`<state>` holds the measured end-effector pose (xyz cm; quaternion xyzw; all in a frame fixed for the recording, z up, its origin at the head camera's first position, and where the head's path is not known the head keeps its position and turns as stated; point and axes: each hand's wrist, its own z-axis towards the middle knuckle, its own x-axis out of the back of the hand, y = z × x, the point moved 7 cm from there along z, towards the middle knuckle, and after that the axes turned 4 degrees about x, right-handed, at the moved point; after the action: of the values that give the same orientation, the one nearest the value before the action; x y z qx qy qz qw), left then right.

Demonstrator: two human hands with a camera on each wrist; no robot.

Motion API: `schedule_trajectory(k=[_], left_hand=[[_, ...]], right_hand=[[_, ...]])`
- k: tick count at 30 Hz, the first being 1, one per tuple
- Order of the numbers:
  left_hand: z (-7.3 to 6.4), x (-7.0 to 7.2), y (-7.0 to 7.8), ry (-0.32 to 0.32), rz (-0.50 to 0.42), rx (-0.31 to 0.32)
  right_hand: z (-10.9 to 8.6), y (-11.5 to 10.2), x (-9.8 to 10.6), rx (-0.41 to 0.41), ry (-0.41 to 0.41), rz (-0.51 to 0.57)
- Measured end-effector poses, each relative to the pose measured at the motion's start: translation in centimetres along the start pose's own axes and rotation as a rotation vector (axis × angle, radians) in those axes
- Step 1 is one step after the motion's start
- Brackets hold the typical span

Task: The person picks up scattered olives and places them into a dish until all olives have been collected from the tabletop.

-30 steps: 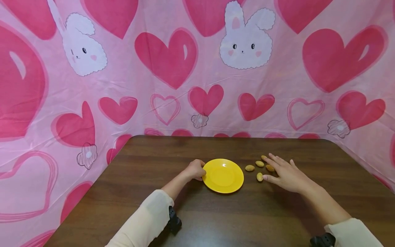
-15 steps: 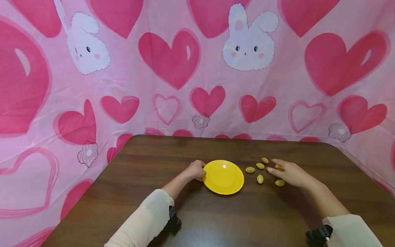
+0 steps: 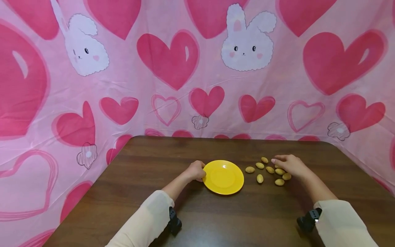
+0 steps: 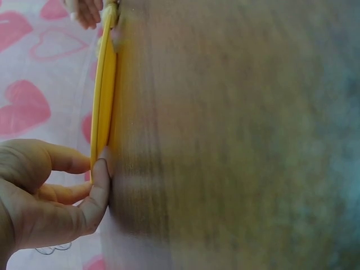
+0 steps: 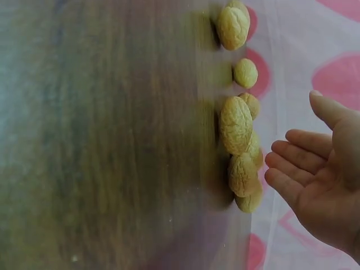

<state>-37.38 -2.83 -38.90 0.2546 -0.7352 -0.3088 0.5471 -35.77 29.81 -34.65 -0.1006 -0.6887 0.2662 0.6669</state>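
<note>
On the table, a round yellow plate [image 3: 223, 177] is gripped at its left rim by my left hand [image 3: 195, 170]. In the left wrist view the thumb and fingers [image 4: 100, 185] pinch the plate's edge, which lies low along the tabletop. Several small, oval, wrinkled tan pieces [image 3: 260, 178] are scattered to the right of the plate. My right hand [image 3: 291, 164] hovers over the far right of this group, partly covering it. Seen from the right wrist, its fingers [image 5: 298, 157] are extended with nothing held, beside the tan pieces [image 5: 236, 125].
A dark brown wooden table [image 3: 216, 219] spans the view below both arms. Behind it hangs a pink cloth [image 3: 172, 113] with hearts and rabbit faces. Black wrist cameras [image 3: 175, 222] sit on both cream sleeves [image 3: 342, 219].
My right hand has drawn back to the right, its fingers gathered closer together, and more tan pieces now show on the table. The left hand and the plate have stayed in place.
</note>
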Motion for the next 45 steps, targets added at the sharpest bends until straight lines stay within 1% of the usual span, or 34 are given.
schedule_trajectory(k=[5,9,13,16,19,25,32,40,45], left_hand=[[0.0,0.1,0.0,0.003,0.001,0.0],[0.0,0.1,0.1,0.006,0.002,0.002],[0.0,0.1,0.1,0.006,0.007,-0.001],[0.0,0.1,0.2,0.004,0.009,-0.011],[-0.1,0.1,0.3,0.007,0.007,-0.023],[-0.1,0.1,0.4,0.009,0.001,-0.021],[0.0,0.1,0.2,0.013,0.0,-0.018],[-0.3,0.3,0.2,0.007,0.0,-0.004],[-0.1,0.2,0.1,-0.003,0.007,0.006]], right_hand=[[0.4,0.4,0.0,-0.001,0.025,-0.042],[0.6,0.6,0.2,0.01,0.08,-0.084],[0.6,1.2,0.5,-0.027,0.108,-0.087],[0.6,1.7,0.6,-0.063,0.101,-0.086],[0.8,1.9,0.6,-0.072,0.097,-0.102],[0.9,2.1,0.3,-0.063,0.095,-0.138],[1.1,2.2,0.1,-0.082,0.097,-0.111],[1.5,2.0,0.1,-0.056,0.1,-0.119],[1.4,2.2,-0.1,-0.06,0.08,-0.124]])
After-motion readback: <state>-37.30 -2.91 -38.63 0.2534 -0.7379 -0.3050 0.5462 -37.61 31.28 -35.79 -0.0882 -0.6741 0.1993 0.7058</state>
